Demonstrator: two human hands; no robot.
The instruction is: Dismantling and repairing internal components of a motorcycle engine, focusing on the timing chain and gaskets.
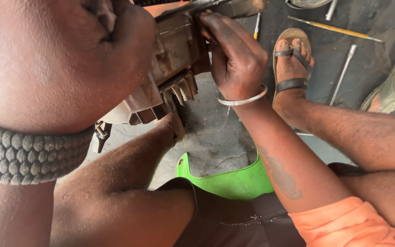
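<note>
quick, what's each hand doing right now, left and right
Left hand: closed in a fist against the engine block; what it grips cannot be told.
Right hand: closed on the engine block's upper edge.

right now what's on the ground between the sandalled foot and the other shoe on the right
In the head view, a slim metal rod lies on the dark floor between the sandalled foot and the other shoe, touching neither.

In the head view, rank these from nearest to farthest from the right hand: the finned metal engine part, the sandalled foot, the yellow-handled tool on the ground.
From the right hand:
1. Finned metal engine part, gripped by the hand, on its left.
2. Sandalled foot, just right of the hand on the ground.
3. Yellow-handled tool, farther right, at the top.
</note>
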